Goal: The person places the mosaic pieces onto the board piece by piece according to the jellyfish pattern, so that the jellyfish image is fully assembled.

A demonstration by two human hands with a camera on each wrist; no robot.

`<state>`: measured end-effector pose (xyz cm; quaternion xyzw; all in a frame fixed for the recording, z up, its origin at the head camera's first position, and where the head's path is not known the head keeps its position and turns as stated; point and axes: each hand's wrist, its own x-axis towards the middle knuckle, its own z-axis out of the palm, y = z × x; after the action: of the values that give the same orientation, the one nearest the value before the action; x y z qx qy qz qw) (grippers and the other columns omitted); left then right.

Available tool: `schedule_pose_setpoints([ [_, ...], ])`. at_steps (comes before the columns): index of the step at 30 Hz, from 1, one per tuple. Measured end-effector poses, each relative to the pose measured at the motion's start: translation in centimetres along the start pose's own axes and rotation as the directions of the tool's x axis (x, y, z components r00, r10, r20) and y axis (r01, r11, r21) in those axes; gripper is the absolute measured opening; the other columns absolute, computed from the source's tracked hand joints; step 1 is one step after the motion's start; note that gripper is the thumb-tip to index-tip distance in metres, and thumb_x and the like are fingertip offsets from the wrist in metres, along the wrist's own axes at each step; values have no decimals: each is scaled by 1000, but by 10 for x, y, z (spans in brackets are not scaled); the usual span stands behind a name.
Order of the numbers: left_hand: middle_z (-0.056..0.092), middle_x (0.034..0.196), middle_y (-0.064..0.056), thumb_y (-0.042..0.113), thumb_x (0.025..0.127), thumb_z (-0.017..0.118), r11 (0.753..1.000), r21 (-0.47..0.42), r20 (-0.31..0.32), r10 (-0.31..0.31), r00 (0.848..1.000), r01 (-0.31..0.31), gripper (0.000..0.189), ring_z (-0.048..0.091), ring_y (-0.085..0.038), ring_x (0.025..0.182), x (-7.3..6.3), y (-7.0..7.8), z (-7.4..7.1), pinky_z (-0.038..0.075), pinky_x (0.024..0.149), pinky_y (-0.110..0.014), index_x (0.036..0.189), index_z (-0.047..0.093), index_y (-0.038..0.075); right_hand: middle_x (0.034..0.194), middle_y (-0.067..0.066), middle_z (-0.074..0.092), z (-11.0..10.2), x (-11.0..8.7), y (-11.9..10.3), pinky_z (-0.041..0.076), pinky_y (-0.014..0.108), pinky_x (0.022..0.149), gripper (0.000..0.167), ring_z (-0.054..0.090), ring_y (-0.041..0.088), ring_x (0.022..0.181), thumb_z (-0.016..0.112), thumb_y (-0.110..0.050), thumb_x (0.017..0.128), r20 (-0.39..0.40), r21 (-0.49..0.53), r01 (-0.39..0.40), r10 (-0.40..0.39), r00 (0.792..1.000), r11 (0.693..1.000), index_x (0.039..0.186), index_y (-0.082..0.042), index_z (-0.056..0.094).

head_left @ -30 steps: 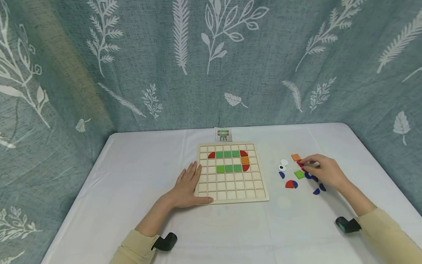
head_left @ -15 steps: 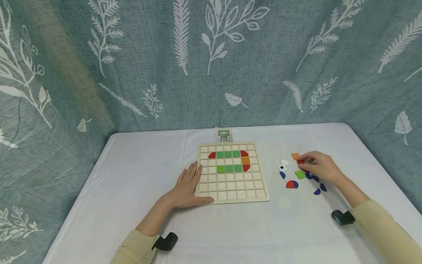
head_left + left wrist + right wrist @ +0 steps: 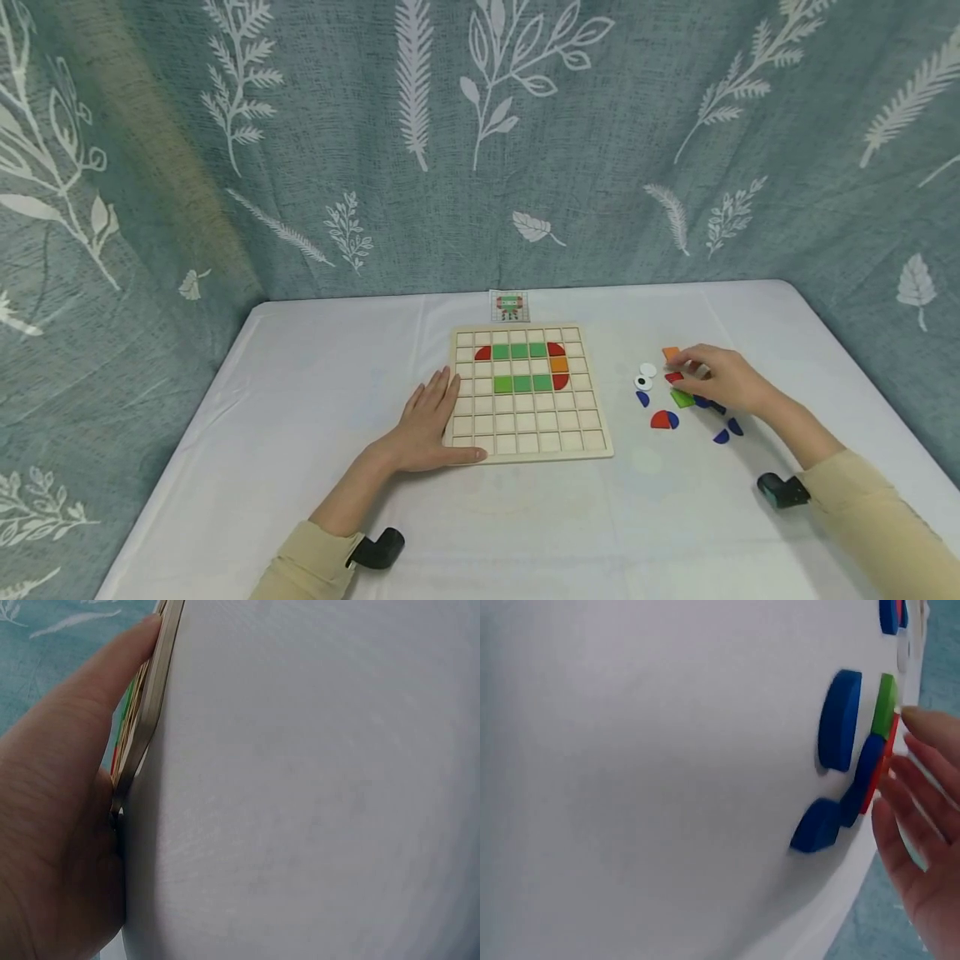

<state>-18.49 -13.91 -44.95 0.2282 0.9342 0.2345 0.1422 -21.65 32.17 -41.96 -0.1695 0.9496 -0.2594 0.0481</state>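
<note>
My left hand point(image 3: 423, 425) lies with straight fingers along the left edge of a wooden grid board point(image 3: 516, 446), its thumb on the front rim. In the left wrist view, the thumb point(image 3: 112, 667) rests on the board's edge point(image 3: 154, 690). Green, red and orange tiles sit in the board's upper cells. To the right, my right hand point(image 3: 723, 379) pinches a small red tile point(image 3: 673, 377) between thumb and fingertips; the fingers partly hide it. Close by lie an orange tile point(image 3: 671, 353), a green tile point(image 3: 682, 398) and blue pieces point(image 3: 840, 720).
A small pattern card point(image 3: 509, 306) lies behind the board. White discs point(image 3: 642, 382), a red piece point(image 3: 660, 420) and loose blue pieces point(image 3: 722, 437) lie between the board and my right hand or in front of it. A patterned curtain point(image 3: 450, 208) hangs behind the white table point(image 3: 337, 350).
My right hand has shifted slightly left, and the red tile at its fingertips has moved left and nearer with it. The left hand and board stay put.
</note>
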Motion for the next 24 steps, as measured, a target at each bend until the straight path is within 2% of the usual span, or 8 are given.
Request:
schedule_pose_setpoints([
  [4, -7, 162, -16, 63, 80, 68, 1000, 2, -3, -1, 1000, 1, 118, -10, -28, 148, -1, 0, 0, -3, 117, -49, 155, 3, -1, 104, 10, 67, -1, -1, 2, 55, 39, 77, 24, 61, 27, 93, 69, -3, 88, 26, 23, 46, -47, 999, 999, 113, -1, 68],
  [9, -7, 162, -16, 63, 79, 68, 1000, -3, -4, 3, 1000, -3, 118, -10, -28, 148, -1, 0, 0, -3, 117, -49, 155, 3, 0, 96, 6, 66, 3, 2, 1, 55, 44, 81, 22, 61, 24, 89, 71, -2, 87, -8, 20, 58, -58, 998, 998, 109, 0, 69],
  [12, -8, 162, -16, 64, 80, 68, 1000, 1, 0, 2, 1000, -2, 119, -11, -28, 148, -1, 0, 0, -4, 117, -49, 155, 2, 0, 96, 6, 67, 9, 7, -7, 56, 43, 81, 23, 62, 24, 89, 73, -6, 87, -39, 44, 54, -52, 998, 998, 109, -1, 70],
  [18, -8, 162, -15, 64, 79, 68, 1000, 13, 1, -8, 1000, 8, 119, -11, -27, 148, -1, -1, 0, -4, 118, -48, 155, 2, 0, 103, 7, 69, 31, 32, -54, 57, 36, 78, 22, 66, 24, 93, 73, -14, 89, -65, 208, 48, -35, 997, 977, 110, -8, 71],
  [22, -8, 162, -15, 63, 79, 68, 1000, 10, 5, -10, 1000, 10, 119, -11, -27, 148, 0, 0, 0, -4, 118, -47, 155, 1, 0, 101, 4, 69, 52, 53, -92, 57, 33, 78, 21, 67, 22, 94, 73, -14, 89, -26, 301, 102, -99, 995, 948, 109, -9, 71],
  [24, -8, 162, -15, 63, 79, 69, 1000, 5, 8, -11, 1000, 11, 119, -10, -26, 148, 0, 0, 0, -4, 118, -47, 155, 2, 0, 99, 2, 70, 63, 63, -110, 56, 32, 77, 20, 67, 20, 93, 74, -15, 88, -5, 314, 131, -136, 991, 940, 107, -10, 72],
])
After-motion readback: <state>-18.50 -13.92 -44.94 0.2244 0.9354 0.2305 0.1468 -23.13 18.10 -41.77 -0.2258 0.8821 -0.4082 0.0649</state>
